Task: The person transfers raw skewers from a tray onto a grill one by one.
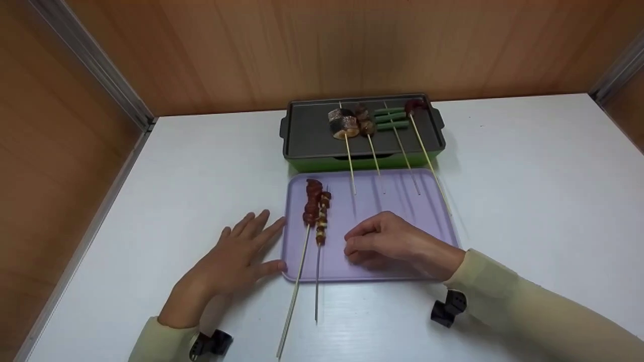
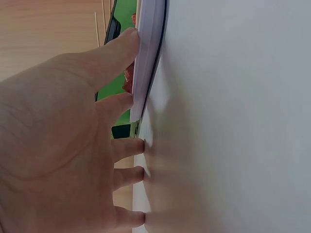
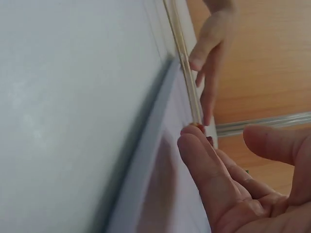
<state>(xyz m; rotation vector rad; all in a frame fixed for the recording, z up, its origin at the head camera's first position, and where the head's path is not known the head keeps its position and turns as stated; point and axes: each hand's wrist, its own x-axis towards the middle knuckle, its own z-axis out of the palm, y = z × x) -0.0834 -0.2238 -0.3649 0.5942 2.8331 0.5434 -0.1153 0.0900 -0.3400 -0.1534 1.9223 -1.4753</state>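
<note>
My left hand lies spread on the white table, its thumb and index fingertip touching the left rim of a lilac tray. Over the middle of that tray hovers my right hand. Its fingers are loosely bent, and the right wrist view shows the thumb apart from them with nothing between. On the tray's left side lie a skewer of dark red meat and a thinner skewer of small brown and yellowish pieces. Both sticks reach past the tray's near edge. The right hand is apart from both skewers.
Behind the tray stands a green grill with a dark plate. Across it lie a fish skewer, a skewer of brown round pieces, a skewer of green stalks and a dark red one. Wooden panels border the table.
</note>
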